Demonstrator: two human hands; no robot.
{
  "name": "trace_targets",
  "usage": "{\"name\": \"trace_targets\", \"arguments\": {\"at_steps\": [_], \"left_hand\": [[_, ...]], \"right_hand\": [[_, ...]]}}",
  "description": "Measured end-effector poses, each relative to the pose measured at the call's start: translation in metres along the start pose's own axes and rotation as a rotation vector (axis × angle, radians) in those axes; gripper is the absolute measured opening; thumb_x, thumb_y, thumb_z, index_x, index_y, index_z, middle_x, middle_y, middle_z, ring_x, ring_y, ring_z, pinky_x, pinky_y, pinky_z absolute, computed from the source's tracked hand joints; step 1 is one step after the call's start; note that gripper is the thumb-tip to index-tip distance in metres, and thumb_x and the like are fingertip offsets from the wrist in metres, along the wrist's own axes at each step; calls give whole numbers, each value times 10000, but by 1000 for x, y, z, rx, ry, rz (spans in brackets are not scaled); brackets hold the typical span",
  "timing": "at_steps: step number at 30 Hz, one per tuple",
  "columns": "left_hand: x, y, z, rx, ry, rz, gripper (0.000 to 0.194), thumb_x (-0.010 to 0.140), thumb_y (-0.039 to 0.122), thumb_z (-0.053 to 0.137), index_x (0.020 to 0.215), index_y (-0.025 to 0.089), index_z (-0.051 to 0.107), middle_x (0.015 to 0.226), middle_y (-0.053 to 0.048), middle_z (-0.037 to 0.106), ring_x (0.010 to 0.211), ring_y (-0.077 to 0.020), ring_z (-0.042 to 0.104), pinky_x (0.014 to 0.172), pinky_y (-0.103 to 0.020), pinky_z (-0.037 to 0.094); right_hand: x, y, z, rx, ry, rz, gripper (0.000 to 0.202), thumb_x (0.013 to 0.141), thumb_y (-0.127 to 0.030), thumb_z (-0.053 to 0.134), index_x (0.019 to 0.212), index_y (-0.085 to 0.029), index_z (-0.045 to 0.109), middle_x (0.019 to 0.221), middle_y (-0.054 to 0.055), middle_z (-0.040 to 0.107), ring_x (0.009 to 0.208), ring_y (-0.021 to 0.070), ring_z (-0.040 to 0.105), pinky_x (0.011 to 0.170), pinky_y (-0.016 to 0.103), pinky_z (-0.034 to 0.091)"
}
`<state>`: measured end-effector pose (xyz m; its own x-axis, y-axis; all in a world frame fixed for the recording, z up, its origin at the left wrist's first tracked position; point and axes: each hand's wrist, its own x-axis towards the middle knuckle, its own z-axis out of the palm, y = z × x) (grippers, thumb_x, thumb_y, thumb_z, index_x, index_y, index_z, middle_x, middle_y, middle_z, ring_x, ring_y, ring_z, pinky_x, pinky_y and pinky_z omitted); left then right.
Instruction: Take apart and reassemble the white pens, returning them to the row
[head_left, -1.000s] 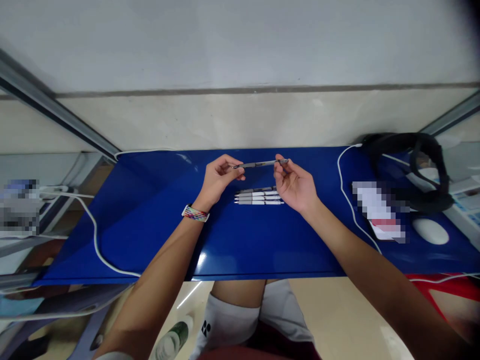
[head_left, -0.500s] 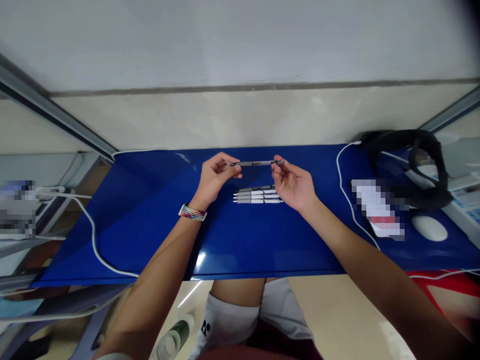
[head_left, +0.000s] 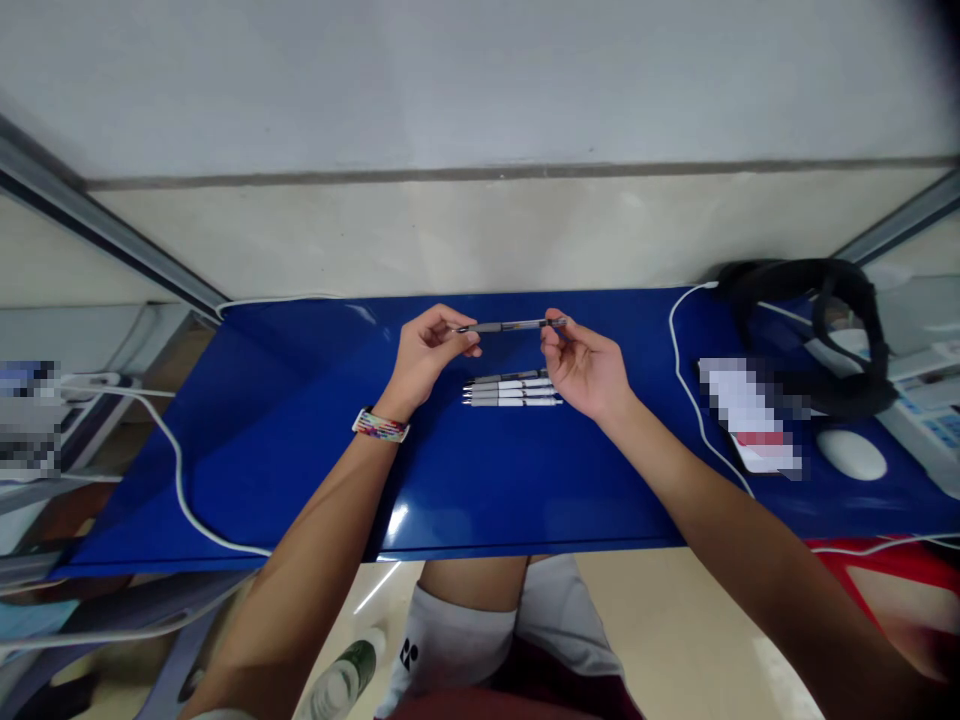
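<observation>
One pen (head_left: 506,327), left hand (head_left: 424,360) at tip, right hand (head_left: 592,375) opposite

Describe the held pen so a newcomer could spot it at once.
Find the blue table and, over it, the left hand and right hand. The pen runs between their fingertips. Unlike the row of pens lying on the table, it is held in both hands.

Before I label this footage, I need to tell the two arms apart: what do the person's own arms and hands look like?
The left hand and right hand are both ungloved. The left wrist wears a multicoloured patterned wristband with white ends; the right has none. A pale edge, probably a sleeve, shows at the left arm; no right sleeve is visible.
</observation>
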<state>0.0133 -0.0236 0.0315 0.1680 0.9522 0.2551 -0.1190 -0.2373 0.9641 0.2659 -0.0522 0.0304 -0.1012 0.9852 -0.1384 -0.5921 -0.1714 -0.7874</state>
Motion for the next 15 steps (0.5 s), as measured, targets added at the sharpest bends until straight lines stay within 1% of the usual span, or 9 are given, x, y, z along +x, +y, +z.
{"name": "trace_targets", "arguments": {"at_steps": [4, 7, 10, 11, 12, 13, 15], "left_hand": [[-1, 0, 2, 0, -24, -13, 335, 807, 381, 971, 972, 190, 751, 785, -17, 790, 692, -173, 791, 718, -302, 641], [-2, 0, 4, -50, -38, -20, 327, 813, 370, 965, 962, 196, 731, 787, -10, 782, 692, -163, 787, 713, -290, 633], [-3, 2, 6, -75, -40, -30, 319, 820, 364, 955, 949, 205, 710, 807, -5, 778, 686, -153, 778, 702, -286, 627], [-3, 2, 6, -73, -44, -31, 320, 823, 365, 952, 950, 207, 705, 812, -4, 777, 684, -153, 777, 699, -287, 625], [-3, 2, 5, -71, -48, -28, 320, 826, 365, 950, 953, 208, 701, 816, -4, 777, 686, -154, 777, 697, -288, 623], [-3, 2, 5, -68, -54, -22, 319, 831, 364, 947, 957, 209, 699, 819, -4, 777, 690, -154, 778, 696, -288, 620], [-3, 2, 3, -55, -71, -6, 306, 842, 357, 939, 963, 208, 699, 823, -7, 778, 709, -157, 783, 701, -289, 613]], "right_hand": [[0, 2, -1, 32, 28, -6, 232, 934, -386, 746, 1123, -255, 782, 929, 37, 819, 1006, 220, 829, 933, 354, 729], [-2, 1, 0, 11, 4, -24, 257, 913, -412, 761, 1111, -249, 786, 909, 41, 806, 975, 218, 816, 918, 346, 721], [-3, -2, 1, -80, -49, -61, 414, 952, -574, 706, 1206, -255, 783, 979, 59, 819, 1023, 243, 811, 914, 370, 716], [-3, -3, 2, -117, -61, -71, 467, 962, -619, 684, 1243, -259, 781, 1003, 62, 822, 1012, 246, 810, 894, 374, 716], [-3, -4, 2, -155, -68, -83, 485, 959, -630, 693, 1264, -263, 784, 1014, 60, 822, 973, 241, 807, 862, 370, 716], [-4, -5, 3, -200, -70, -109, 468, 948, -611, 731, 1257, -266, 796, 1011, 55, 819, 918, 229, 799, 824, 362, 712], [-6, -5, 4, -323, -59, -227, 341, 912, -518, 834, 1150, -275, 843, 982, 42, 799, 811, 199, 766, 770, 352, 700]]}}
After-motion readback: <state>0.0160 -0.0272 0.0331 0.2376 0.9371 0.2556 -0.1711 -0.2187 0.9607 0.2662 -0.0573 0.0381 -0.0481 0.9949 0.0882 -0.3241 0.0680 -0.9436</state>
